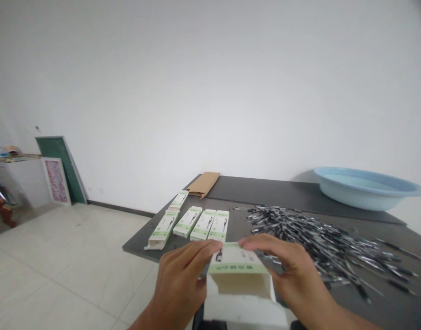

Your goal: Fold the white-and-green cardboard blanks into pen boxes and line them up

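Between my hands is a small white and green cardboard box (237, 266), its near end open with a white flap folded down toward me. My left hand (183, 277) grips its left side, fingers bent over the top edge. On the opposite side my right hand (292, 270) holds it with thumb and fingers. The box's inside looks bare as far as it shows. Just beyond it, several matching boxes (203, 224) lie on the dark table (237, 222); the leftmost box (162, 230) has its near end open. A big heap of pens (299, 233) spreads to the right of my hands.
A brown paper envelope (204, 184) lies at the table's back left corner. At the back right rests a large light blue basin (364, 190) near the white wall. Left of the table is a tiled floor, with a green board (57, 160) and a framed picture (56, 181) leaning farther off.
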Available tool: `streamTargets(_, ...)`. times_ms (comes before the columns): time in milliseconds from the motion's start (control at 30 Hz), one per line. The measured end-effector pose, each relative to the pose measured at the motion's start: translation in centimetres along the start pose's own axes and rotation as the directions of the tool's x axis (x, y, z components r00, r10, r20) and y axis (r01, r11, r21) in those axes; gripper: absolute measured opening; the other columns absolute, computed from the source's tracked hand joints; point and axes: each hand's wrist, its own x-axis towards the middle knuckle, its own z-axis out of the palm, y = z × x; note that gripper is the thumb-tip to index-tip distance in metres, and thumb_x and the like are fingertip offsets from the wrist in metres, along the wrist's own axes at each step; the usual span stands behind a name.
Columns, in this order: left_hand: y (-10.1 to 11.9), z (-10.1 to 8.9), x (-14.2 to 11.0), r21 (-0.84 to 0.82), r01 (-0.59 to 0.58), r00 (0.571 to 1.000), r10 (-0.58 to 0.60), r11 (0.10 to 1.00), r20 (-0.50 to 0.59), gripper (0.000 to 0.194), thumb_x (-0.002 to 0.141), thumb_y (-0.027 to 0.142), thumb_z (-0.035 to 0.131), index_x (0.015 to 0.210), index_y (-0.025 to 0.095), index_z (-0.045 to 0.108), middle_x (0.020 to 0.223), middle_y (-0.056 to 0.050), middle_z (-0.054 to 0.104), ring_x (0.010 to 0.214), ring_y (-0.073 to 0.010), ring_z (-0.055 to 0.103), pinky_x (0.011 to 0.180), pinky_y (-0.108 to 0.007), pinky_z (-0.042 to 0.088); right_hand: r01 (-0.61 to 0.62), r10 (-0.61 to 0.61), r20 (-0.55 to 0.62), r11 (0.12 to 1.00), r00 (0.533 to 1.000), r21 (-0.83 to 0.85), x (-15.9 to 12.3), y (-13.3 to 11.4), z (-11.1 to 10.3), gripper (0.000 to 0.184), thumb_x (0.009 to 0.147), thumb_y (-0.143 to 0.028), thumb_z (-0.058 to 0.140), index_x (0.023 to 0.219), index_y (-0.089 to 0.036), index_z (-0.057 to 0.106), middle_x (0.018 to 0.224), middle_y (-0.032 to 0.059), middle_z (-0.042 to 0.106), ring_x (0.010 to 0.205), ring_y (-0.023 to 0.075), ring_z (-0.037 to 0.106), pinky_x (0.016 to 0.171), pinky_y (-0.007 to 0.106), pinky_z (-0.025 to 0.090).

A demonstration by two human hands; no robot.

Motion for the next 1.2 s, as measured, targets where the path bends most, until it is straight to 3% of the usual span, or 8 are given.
streamTargets(300,-0.1,0.2,-0.1,-0.01,-0.012,1.0,0.012,1.0,0.007,0.029,0.098,0.018,0.051,0.122,0.019,0.066,0.107,-0.009,0.08,0.094,-0.0187,0.078,0.081,-0.026,0.063,0.018,-0.017,0.012,1.0,1.0,-0.021,-0.4,0.2,0.1,0.034,0.093,-0.016,0.074,0.119,-0.036,0.07,0.115,-0.0018,0.079,0.107,0.0181,0.075,0.094,0.028,0.059)
streamTargets(867,0.1,-0.1,-0.2,0.028,-0.018,0.999,0.017,0.999,0.032,0.038,0.09,0.012,0.049,0.123,0.02,0.065,0.108,-0.008,0.08,0.093,-0.0196,0.078,0.08,-0.028,0.063,-0.005,0.005,-0.011,1.0,1.0,0.009,-0.4,0.6,0.5,0.032,0.091,-0.018,0.076,0.117,-0.037,0.074,0.113,-0.0019,0.08,0.105,0.0184,0.076,0.093,0.027,0.058)
streamTargets(1200,0.0,-0.2,-0.3,0.055,-0.039,0.999,0.037,0.998,0.039,0.03,0.099,0.021,0.047,0.124,0.02,0.064,0.106,-0.008,0.08,0.091,-0.0194,0.078,0.078,-0.029,0.062,-0.034,0.034,-0.003,0.999,0.999,0.008,-0.4,1.0,0.7,0.031,0.091,-0.015,0.074,0.115,-0.035,0.074,0.113,-0.0006,0.08,0.105,0.0194,0.076,0.092,0.028,0.059)
